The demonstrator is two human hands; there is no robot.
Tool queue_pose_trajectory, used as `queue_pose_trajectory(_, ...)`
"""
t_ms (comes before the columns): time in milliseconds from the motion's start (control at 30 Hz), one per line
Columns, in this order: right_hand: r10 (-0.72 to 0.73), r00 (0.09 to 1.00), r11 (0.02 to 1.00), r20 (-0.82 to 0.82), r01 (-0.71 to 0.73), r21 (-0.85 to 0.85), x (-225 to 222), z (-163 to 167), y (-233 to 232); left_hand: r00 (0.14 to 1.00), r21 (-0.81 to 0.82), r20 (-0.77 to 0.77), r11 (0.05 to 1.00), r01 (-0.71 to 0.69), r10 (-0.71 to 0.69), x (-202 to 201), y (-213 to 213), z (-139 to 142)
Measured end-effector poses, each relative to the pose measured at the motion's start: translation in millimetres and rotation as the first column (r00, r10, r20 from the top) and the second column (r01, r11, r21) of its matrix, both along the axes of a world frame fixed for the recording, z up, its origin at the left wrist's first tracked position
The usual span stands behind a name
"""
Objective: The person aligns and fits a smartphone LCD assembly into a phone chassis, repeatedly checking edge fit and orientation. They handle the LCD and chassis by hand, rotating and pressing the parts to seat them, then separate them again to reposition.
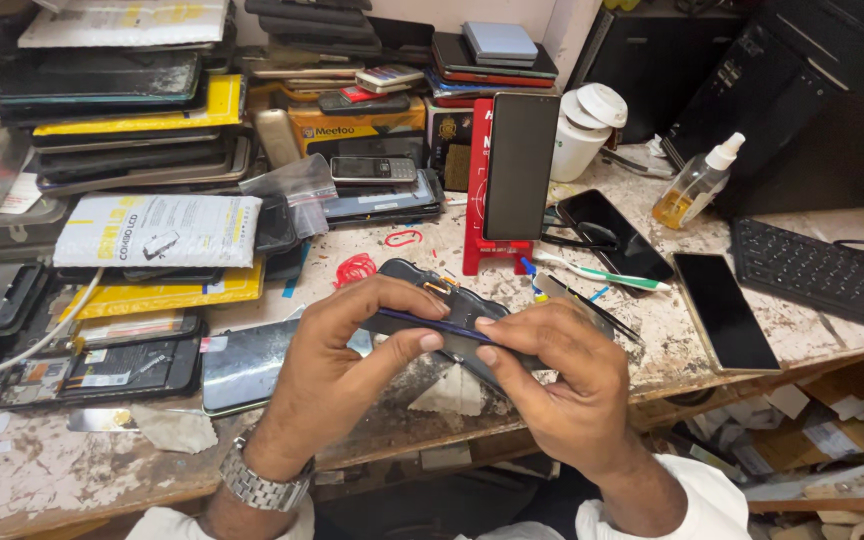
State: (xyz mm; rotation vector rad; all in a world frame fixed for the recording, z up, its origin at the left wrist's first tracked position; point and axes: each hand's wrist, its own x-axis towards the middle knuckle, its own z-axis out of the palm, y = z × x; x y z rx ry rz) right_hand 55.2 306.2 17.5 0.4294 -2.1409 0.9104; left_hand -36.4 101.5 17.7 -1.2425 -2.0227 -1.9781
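Observation:
Both of my hands hold a dark phone body [452, 312] edge-on over the front of a worn, stained workbench [72, 470]. My left hand [347, 350], with a metal watch on its wrist, grips the phone's left end, thumb pressed along its near edge. On the right end sits my right hand [552, 375], thumb meeting the left thumb at the phone's middle. A thin blue line runs along the phone's edge. Tweezers [592, 310] lie just behind my right hand.
A phone [520, 165] leans upright in a red stand [482, 255]. Two phones [617, 235] [724, 310] lie flat to the right, beside a black keyboard [822, 275] and a spray bottle [697, 185]. Stacks of phones, screens and packages [157, 230] crowd the left and back.

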Motion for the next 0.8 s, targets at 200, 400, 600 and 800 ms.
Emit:
queue_pose_trajectory(200, 0.013, 0.998, 0.999, 0.069, -0.01, -0.043, -1, 1, 1, 1.0, 0.087, 0.018, 0.996, 0.005, -0.007, 2, 4, -9)
queue_pose_trajectory(400, -0.012, 0.994, 1.0, 0.111, 0.013, -0.009, -2, 5, 1, 0.997, 0.086, 0.074, 0.996, -0.003, -0.004, 0, 5, -15)
queue_pose_trajectory(600, -0.016, 0.998, 1.0, 0.056, 0.016, 0.008, -3, 3, 0, 0.99, 0.102, 0.135, 0.994, 0.034, -0.048, 1, 2, -16)
queue_pose_trajectory(800, -0.002, 0.998, 0.996, 0.059, 0.007, -0.085, -3, 0, 0, 0.973, 0.235, 0.206, 0.971, 0.053, -0.103, 0, -5, -21)
